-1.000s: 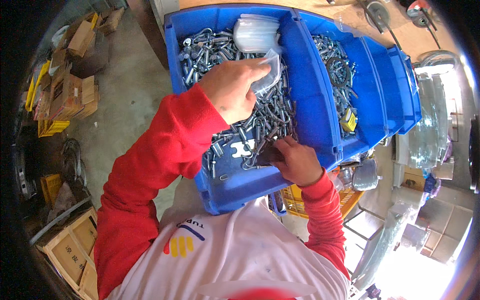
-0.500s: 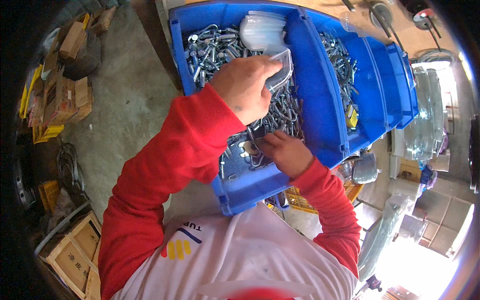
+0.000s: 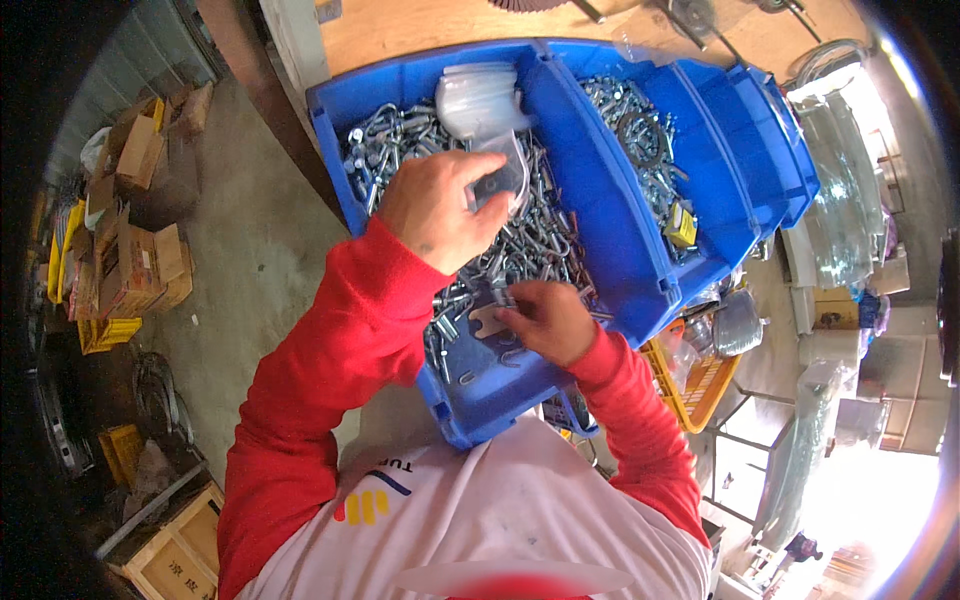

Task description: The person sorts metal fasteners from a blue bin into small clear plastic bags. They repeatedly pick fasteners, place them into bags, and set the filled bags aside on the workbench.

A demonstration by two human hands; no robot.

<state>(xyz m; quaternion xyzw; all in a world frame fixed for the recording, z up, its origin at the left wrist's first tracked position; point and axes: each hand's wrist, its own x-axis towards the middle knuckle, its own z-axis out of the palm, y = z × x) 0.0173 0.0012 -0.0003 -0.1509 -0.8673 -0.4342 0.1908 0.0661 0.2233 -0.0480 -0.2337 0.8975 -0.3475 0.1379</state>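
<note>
While left hand [image 3: 440, 210] grips container [image 3: 500, 178], metal fittings [image 3: 540, 240]

Red long sleeves, white logo-printed shirt front

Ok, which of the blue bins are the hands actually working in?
The leftmost blue bin, the one heaped with metal clamps and holding a stack of clear plastic cups. Both hands are inside it; the bins to its right are untouched.

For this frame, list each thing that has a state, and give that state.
Left hand: closed on a clear plastic container, held over the hardware.
Right hand: fingers down among metal parts at the bin's near end.
Near blue bin: open-topped, heaped with metal parts.
Next blue bin: open-topped, partly filled with metal rings.
</note>
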